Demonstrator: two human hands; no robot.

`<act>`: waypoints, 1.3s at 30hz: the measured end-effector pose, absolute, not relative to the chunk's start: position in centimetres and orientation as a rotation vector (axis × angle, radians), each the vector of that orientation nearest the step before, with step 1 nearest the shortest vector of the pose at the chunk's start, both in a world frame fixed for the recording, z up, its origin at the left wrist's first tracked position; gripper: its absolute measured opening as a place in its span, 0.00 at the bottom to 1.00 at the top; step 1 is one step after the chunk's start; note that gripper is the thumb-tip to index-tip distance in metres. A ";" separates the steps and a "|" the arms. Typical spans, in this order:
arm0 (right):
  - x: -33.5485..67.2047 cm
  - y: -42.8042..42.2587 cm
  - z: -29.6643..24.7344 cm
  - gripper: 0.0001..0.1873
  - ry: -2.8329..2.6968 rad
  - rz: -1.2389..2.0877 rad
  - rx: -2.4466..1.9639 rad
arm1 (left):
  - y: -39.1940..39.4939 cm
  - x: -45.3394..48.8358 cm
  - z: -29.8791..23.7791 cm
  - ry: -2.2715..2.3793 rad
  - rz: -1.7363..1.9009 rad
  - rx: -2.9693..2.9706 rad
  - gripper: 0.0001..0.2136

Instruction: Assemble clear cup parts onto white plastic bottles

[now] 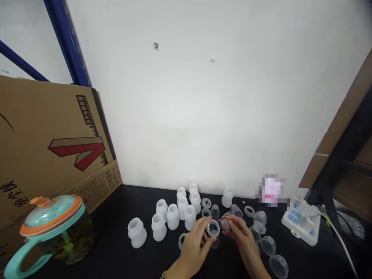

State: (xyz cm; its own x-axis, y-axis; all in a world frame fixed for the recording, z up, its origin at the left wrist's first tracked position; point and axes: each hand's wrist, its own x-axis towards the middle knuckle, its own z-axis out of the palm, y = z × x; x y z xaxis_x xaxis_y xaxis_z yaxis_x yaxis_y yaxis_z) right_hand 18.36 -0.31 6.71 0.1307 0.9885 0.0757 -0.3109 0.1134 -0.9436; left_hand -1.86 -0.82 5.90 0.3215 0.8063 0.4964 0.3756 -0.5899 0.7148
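Note:
My left hand [195, 245] pinches a clear plastic ring [213, 228] between thumb and fingers, just above the black table [110, 248]. My right hand [241, 237] is closed on a small clear plastic piece [225, 224] right beside the ring. Several white silicone cups [173, 216] stand upright in a group to the left of my hands. Clear rings and clear domed caps [269, 245] lie scattered behind and to the right of my hands.
A large cardboard box [49, 147] leans at the left. A teal and orange lidded jug [54, 232] stands at the front left. A white power strip [302, 221] with a cable lies at the right, under a cardboard and dark shelf frame [343, 155].

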 end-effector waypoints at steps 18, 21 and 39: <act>18.5 -0.5 6.6 0.18 -0.974 1.217 -1.016 | -0.5 -1.6 5.7 1.077 1.229 2.099 0.20; 18.5 -0.4 6.5 0.16 -0.944 1.254 -0.999 | -0.6 -1.6 5.8 1.087 1.229 2.092 0.16; 18.2 0.0 5.7 0.20 -0.839 1.372 -0.901 | -0.5 -1.7 5.7 1.069 1.204 2.044 0.17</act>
